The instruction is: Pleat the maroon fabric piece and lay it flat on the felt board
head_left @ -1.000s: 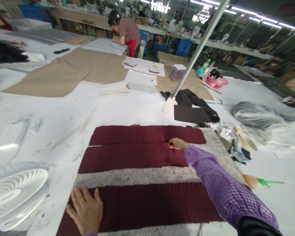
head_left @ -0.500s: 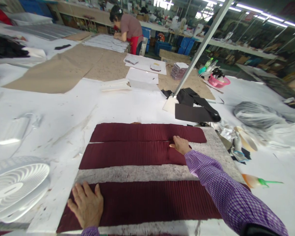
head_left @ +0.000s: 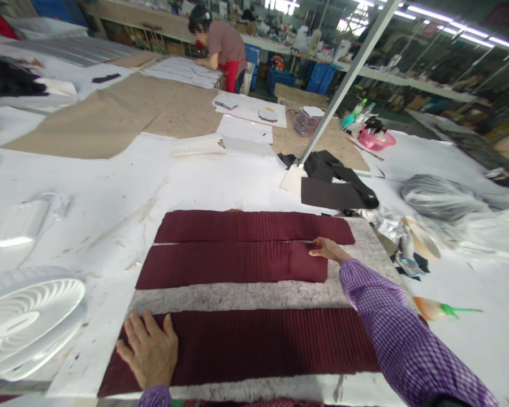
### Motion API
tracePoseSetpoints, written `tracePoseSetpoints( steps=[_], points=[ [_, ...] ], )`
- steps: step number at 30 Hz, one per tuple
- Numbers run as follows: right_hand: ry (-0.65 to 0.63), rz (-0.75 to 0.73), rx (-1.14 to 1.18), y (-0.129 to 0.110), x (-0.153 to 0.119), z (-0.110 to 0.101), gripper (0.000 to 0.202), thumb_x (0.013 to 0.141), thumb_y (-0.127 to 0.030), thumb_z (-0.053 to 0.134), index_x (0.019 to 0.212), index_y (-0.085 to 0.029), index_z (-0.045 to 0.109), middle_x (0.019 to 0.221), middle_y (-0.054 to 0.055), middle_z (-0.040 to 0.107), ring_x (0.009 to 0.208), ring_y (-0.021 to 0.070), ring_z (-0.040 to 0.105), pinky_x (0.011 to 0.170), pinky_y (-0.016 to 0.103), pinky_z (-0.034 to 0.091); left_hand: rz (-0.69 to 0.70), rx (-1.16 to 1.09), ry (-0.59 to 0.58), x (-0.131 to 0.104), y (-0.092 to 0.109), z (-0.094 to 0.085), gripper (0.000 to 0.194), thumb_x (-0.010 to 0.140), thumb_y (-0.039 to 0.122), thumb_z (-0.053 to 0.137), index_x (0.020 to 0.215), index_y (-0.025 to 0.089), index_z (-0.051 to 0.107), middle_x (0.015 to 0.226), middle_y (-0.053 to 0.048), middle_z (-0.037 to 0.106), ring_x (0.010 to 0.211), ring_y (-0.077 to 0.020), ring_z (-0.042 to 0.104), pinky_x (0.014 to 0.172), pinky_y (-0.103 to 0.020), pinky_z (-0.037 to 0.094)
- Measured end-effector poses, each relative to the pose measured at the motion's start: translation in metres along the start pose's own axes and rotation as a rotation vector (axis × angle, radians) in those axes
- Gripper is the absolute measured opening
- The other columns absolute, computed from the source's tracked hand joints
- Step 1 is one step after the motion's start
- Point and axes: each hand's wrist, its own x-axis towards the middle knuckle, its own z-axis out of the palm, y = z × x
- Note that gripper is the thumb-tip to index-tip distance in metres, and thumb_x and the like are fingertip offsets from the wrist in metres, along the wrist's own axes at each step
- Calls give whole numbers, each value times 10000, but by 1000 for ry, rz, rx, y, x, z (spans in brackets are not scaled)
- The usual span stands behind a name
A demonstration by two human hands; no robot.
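so the left hand [head_left: 151, 349] is lying flat, fingers spread, on the left end of the nearest maroon pleated strip [head_left: 254, 346]. farther out, the right hand [head_left: 328, 249] has loosely curled fingers at the right end of the middle maroon strip [head_left: 237, 263], can't tell if it's pinching fabric. the far maroon strip [head_left: 220, 226] is just beyond.

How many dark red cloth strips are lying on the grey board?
3: the far strip, the middle strip by the right hand, and the near strip under the left hand. More may hide beyond the bottom edge.
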Motion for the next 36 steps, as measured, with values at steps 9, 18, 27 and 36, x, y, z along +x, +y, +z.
tracePoseSetpoints(
  steps=[9, 18, 27, 36],
  points=[
    [-8, 82, 406, 25, -26, 28, 322, 911, -313, 578, 1192, -158, 552, 1131, 76, 618, 922, 190, 637, 763, 375, 559, 14, 53, -4, 0, 1, -3, 613, 913, 390, 400, 1409, 38, 317, 1464, -281, 332, 1388, -373, 264, 1103, -593, 184],
    [46, 62, 422, 30, -28, 35, 273, 904, -330, 584, 1101, -141, 603, 1084, 59, 638, 913, 194, 636, 775, 377, 546, 19, 67, 3, 1, 1, -2, 616, 913, 389, 414, 1410, 37, 317, 1461, -282, 335, 1390, -370, 262, 1109, -586, 186],
    [97, 5, 258, 27, -20, 31, 286, 904, -334, 583, 1120, -147, 596, 1115, 62, 626, 950, 209, 626, 808, 400, 533, 17, 77, 7, 1, 1, -2, 603, 910, 380, 431, 1391, 27, 346, 1447, -290, 352, 1377, -375, 288, 1103, -590, 195],
    [123, 2, 104, 28, -12, 36, 278, 904, -322, 585, 1122, -150, 592, 1106, 66, 630, 965, 206, 623, 841, 418, 519, 20, 98, -4, 2, 2, -3, 595, 909, 383, 436, 1372, 13, 375, 1437, -293, 367, 1370, -381, 299, 1101, -587, 205]
  ],
)
